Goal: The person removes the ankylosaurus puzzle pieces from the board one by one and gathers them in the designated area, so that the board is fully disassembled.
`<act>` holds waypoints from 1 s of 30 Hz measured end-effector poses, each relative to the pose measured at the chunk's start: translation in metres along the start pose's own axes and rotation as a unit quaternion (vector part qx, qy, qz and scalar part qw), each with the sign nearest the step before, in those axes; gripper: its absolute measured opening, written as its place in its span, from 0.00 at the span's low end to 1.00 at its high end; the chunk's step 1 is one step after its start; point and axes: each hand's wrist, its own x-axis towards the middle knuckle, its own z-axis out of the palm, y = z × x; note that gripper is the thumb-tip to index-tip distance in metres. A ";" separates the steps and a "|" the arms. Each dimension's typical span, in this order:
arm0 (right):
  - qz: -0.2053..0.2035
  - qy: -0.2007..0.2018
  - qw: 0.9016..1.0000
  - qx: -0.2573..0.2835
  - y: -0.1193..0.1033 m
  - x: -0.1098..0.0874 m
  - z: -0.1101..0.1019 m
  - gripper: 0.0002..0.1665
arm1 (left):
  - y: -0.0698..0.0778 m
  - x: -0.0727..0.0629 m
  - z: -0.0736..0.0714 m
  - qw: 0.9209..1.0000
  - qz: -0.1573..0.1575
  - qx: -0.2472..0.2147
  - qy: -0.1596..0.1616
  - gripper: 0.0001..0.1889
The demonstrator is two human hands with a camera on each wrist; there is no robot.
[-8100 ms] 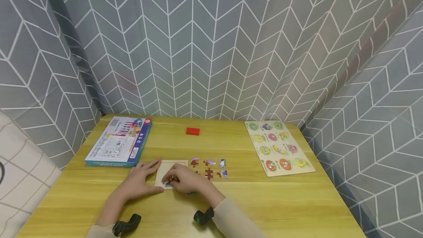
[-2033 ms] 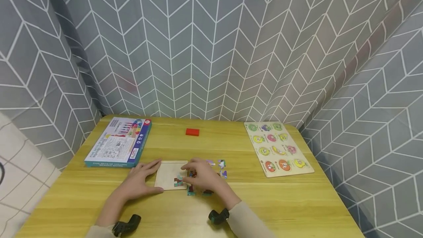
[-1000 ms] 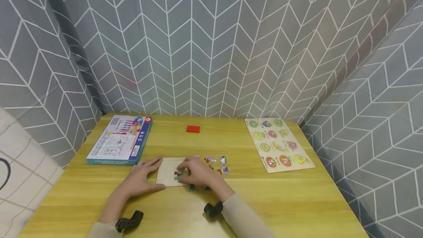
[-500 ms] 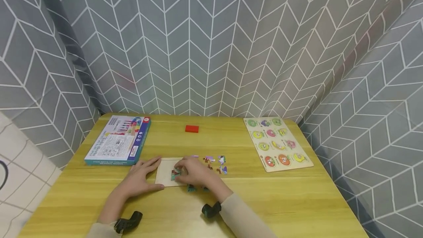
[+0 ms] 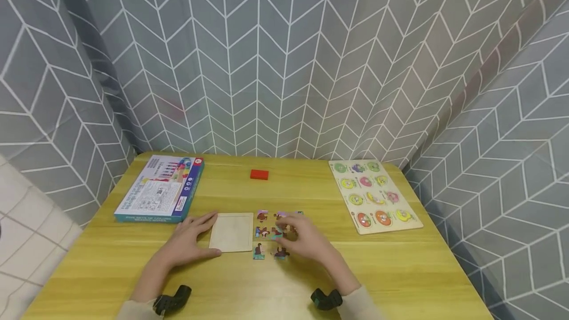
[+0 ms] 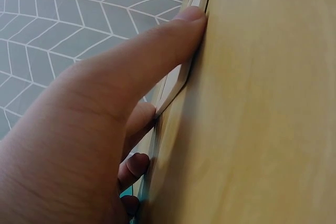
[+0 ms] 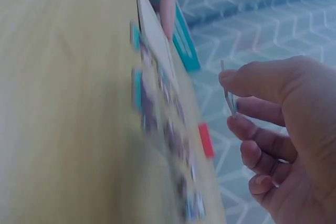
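My left hand (image 5: 186, 243) lies at the left side of a square wooden puzzle board (image 5: 232, 232). Its thumb and forefinger are spread along the board's edges; in the left wrist view the thumb (image 6: 152, 51) presses against the rim. The board's surface is bare. To the right, my right hand (image 5: 306, 240) pinches a jigsaw piece (image 7: 229, 95) between thumb and fingertips, raised off the table in the right wrist view. Several other jigsaw pieces (image 5: 259, 251) lie in rows beside the board, some hidden under the right hand.
A boxed set (image 5: 160, 189) lies at the back left. A small red block (image 5: 259, 174) sits toward the far edge. On the right lies a fruit peg board (image 5: 375, 196). Patterned curtains (image 5: 284, 63) hang behind the table (image 5: 391, 280).
My right hand has moved right, off the board and over the rows of pieces, taking the jigsaw piece from the board with it. The left hand stays in place.
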 end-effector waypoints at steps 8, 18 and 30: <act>0.088 0.028 0.996 0.010 0.028 -0.050 -0.012 0.24 | 0.001 0.000 -0.001 1.000 0.001 -0.002 -0.006 0.58; 0.093 0.012 0.995 0.044 0.039 -0.067 -0.001 0.23 | 0.000 0.002 -0.001 1.000 0.005 0.009 0.001 0.58; 0.092 0.010 0.994 0.061 0.047 -0.068 0.004 0.24 | -0.004 0.001 -0.001 1.000 0.007 0.005 -0.002 0.59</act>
